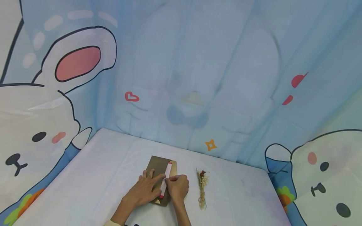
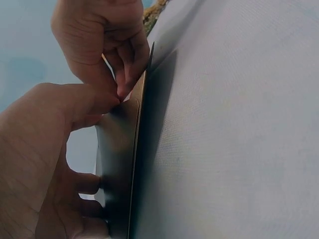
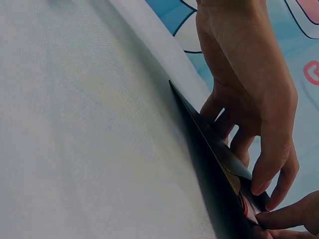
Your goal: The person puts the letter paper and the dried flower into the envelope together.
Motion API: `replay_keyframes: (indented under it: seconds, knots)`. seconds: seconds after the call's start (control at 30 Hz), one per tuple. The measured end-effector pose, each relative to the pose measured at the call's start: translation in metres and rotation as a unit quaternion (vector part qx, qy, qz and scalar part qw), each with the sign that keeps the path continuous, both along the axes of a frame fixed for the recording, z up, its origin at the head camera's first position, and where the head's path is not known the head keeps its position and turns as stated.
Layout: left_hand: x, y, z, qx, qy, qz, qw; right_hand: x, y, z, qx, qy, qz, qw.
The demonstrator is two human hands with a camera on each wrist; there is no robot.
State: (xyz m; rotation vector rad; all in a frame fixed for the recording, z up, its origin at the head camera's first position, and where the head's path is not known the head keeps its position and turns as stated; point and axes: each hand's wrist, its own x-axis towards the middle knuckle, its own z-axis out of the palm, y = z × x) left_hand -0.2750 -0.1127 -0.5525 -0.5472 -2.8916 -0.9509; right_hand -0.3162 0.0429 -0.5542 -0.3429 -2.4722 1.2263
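A dark bronze flat folder or envelope (image 1: pixel 157 164) lies on the table with a white strip (image 1: pixel 168 170), red at its ends, lengthwise along its right part. Spread over the folder, my left hand (image 1: pixel 144 190) presses its fingers on the dark cover, index and thumb reaching the strip. My right hand (image 1: pixel 178 187) pinches at the strip's right edge with thumb and index finger, close by the left fingertips. In the right wrist view the right fingers (image 3: pixel 294 215) meet the white strip beside a red edge. Much of what they pinch is hidden.
A small bunch of dried flowers (image 1: pixel 202 188) with a dark red bloom lies right of the folder. The white-covered table (image 1: pixel 237 191) ends at a blue curtain (image 1: pixel 198 62) printed with cartoon animals.
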Motion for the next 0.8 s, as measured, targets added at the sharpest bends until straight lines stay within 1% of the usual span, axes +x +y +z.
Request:
replay_keyframes:
  seconds: [0.17,0.33,0.6,0.8]
  knots:
    - [0.0001,-0.0003,-0.0021,0.002,-0.005,0.0,1.0,0.0009,-0.002,-0.001,0.016,-0.007,-0.001,1.0]
    - [0.0014,-0.0011,-0.0024,0.013,-0.008,-0.008,0.9999,0.0014,-0.0041,-0.0011,0.019,-0.011,0.004,1.0]
    - [-0.0012,-0.0004,-0.0043,0.023,-0.003,-0.013,0.9996,0.0011,-0.0071,-0.001,0.016,0.0,0.018,1.0]
    - [-0.0018,-0.0015,-0.0048,0.019,0.001,-0.013,0.9997,0.0005,-0.0091,-0.0016,0.017,0.006,0.025,1.0]
